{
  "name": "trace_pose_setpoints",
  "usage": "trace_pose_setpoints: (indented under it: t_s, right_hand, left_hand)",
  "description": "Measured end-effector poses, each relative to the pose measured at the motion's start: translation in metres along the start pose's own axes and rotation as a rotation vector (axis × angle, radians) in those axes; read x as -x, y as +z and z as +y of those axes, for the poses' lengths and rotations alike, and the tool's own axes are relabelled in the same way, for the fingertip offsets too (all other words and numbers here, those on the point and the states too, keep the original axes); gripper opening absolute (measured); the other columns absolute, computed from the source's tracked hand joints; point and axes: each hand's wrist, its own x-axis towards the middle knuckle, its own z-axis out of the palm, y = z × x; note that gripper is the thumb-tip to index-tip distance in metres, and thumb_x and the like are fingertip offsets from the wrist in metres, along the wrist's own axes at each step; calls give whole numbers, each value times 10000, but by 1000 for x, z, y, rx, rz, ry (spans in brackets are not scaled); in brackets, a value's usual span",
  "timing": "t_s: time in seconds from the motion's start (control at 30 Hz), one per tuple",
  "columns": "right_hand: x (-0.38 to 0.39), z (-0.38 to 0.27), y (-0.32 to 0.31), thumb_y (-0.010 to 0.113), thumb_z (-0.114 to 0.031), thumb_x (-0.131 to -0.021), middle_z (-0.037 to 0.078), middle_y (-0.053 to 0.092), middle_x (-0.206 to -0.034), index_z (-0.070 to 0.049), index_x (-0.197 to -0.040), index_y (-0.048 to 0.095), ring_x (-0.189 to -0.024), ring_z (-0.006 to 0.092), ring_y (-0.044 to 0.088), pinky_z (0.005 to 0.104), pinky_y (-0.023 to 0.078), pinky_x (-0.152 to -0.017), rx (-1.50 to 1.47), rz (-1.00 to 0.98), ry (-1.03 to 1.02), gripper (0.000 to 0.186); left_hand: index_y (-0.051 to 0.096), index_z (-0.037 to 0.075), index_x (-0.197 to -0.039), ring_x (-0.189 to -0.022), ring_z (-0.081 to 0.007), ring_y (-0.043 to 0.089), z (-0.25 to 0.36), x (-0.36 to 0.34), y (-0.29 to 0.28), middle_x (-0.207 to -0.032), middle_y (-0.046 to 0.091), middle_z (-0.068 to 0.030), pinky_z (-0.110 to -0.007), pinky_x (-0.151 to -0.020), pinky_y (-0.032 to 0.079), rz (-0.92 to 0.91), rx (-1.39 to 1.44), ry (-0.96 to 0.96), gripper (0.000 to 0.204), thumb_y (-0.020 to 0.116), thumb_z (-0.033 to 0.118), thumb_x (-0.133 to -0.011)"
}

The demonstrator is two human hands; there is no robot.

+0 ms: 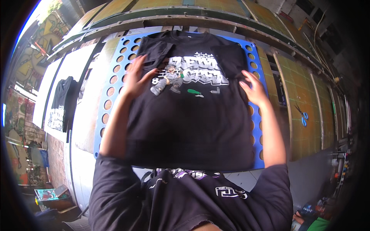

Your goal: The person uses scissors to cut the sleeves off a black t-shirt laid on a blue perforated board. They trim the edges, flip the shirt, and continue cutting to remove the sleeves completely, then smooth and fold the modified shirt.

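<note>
A black T-shirt point(189, 123) lies front up, its collar at the far end, on a blue folding board point(109, 92) pierced with round holes. Its chest carries a white graffiti-style print with a cartoon figure. Both sleeves lie folded inward over the body. My left hand point(135, 79) rests at the shirt's left edge beside the left-hand sleeve, fingers and thumb spread. At the opposite edge, my right hand point(253, 88) has its fingertips by the right-hand sleeve, thumb and fingers apart. Neither hand visibly grips the cloth.
Blue-handled scissors point(303, 117) lie on a yellowish panel point(300, 84) at the right. Another folded black shirt point(63, 102) sits on a white panel point(84, 127) at the left. A long metal rail point(169, 25) runs across the far side, with more panels beyond.
</note>
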Motion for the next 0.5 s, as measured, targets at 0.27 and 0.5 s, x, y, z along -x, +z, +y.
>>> trace_pose_setpoints:
  t_s: [0.27,0.5]
  right_hand:
    - [92,61,-49,567,-341,-883,189,312,-1421,-65,-1324,431,-1295,395,298,450,264,-1071,471,12,191,538]
    - [97,72,-42,531,-334,-901,202,343,-1401,-47,-1303,449,-1271,394,330,449,267,-1061,559,59,119,500]
  left_hand:
    - [334,-97,-1335,-1246,-352,392,-92,273,-130,-1324,424,-253,-400,-1068,275,643,-297,-962,764,642,387,-830]
    - [432,-135,-1236,-1016,-229,570,-65,294,-85,-1133,573,-170,-326,-876,465,966,734,-1047,496,616,137,-864]
